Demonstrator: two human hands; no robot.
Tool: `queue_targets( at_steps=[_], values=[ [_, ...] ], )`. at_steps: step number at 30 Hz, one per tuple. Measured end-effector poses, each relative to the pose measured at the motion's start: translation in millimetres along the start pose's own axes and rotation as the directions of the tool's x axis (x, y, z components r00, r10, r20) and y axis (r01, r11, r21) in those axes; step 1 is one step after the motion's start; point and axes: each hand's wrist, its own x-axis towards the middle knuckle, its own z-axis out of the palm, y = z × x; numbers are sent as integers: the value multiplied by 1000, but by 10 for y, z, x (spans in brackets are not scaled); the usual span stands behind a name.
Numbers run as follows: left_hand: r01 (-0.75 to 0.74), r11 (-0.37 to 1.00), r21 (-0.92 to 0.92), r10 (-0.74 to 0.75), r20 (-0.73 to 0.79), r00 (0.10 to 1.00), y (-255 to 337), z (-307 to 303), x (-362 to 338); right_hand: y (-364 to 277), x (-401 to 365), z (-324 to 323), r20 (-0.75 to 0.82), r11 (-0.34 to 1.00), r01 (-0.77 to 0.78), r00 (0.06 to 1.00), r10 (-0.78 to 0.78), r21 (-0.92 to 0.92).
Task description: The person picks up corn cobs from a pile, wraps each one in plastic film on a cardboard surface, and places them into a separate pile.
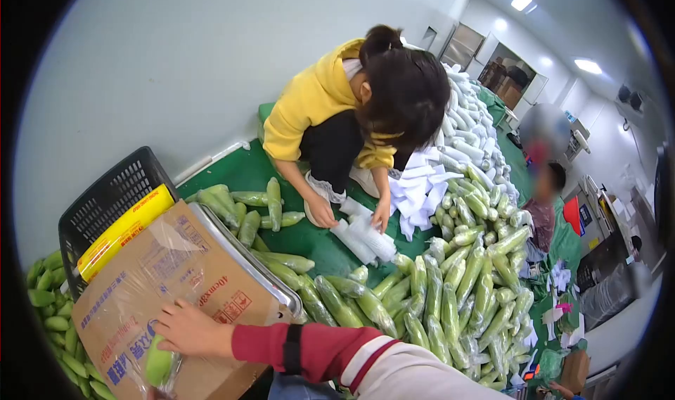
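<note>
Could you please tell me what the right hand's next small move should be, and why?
Probably roll the green vegetable gently on the cardboard under the right hand: clear film shows along its lower side, its upper part looks bare, and many vegetables piled nearby are wrapped.

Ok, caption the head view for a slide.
Right hand at a green vegetable on printed cardboard, while a crouching co-worker in yellow handles white-wrapped pieces.

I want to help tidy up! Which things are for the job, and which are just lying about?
Probably for the job:
- green vegetable under the right hand
- cardboard
- bagged vegetables

Probably lying about:
- pink thing
- white scraps
</note>
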Motion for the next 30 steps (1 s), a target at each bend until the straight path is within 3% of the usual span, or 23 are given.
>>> queue_targets(
  at_steps=[1, 2, 4, 6, 7, 8, 10, 11, 13, 15, 16, 19, 22, 23, 26, 29, 30],
  values=[
    [126, 978, -167, -102, 145, 984, -364, -15, -44, 3, 40, 39, -34, 1000, 14, 999, -15, -13],
    [7, 787, -617, -135, -161, 978, -651, 117, 131, 9, 83, 67, -80, 998, 47, 996, -50, -33],
    [-264, 571, -777, -271, -483, 833, -550, 242, 545, 27, 133, 78, -170, 991, 100, 979, -114, -89],
    [-125, 901, -415, -75, -433, 898, 90, -113, 1079, 58, 169, 185, -93, 990, 107, 989, -116, -93],
    [-49, 995, -84, 29, -232, 972, 382, -284, 1295, 64, 200, 199, -64, 989, 111, 991, -118, -102],
    [-48, 962, 270, 50, -2, 999, 584, -394, 1413, 35, 259, 122, 68, 994, 60, 996, -54, -92],
    [33, 984, 174, -37, 19, 999, 659, -433, 1379, -3, 334, -4, 323, 994, -61, 942, 89, -95],
    [80, 988, 129, -87, 49, 995, 646, -420, 1287, -38, 259, 17, 329, 994, -40, 941, 72, -104],
    [-122, 992, -42, 119, -73, 990, 957, -240, 804, -133, 7, 100, 374, 994, 12, 927, 28, -105],
    [-122, 979, 165, 127, -25, 992, 1327, -171, 428, -232, -15, 4, 366, 987, -137, 917, 160, -87],
    [-176, 930, 322, 209, -72, 975, 1331, -136, 427, -271, 31, -24, 368, 976, -204, 905, 215, -71],
    [-8, 931, 365, 75, -169, 983, 842, -38, 859, -136, 303, -89, 134, 953, -79, 990, 41, 294],
    [-5, 992, 128, 24, -148, 989, 356, -200, 1397, 0, 224, -87, 44, 936, 348, 935, -351, 53],
    [5, 997, 77, 9, -178, 984, 195, -218, 1565, 85, 239, -78, 40, 922, 387, 921, -388, 22],
    [-78, 965, 250, 88, -27, 996, -97, -398, 1912, 206, 404, -43, 67, 906, 410, 912, -405, -108],
    [-6, 930, 367, -81, 222, 972, -54, -557, 2231, 167, 885, 230, 431, 963, 257, 880, -199, -80],
    [5, 919, 394, -110, 245, 963, 35, -635, 2258, 124, 906, 248, 388, 953, 295, 888, -248, -64]
  ],
)
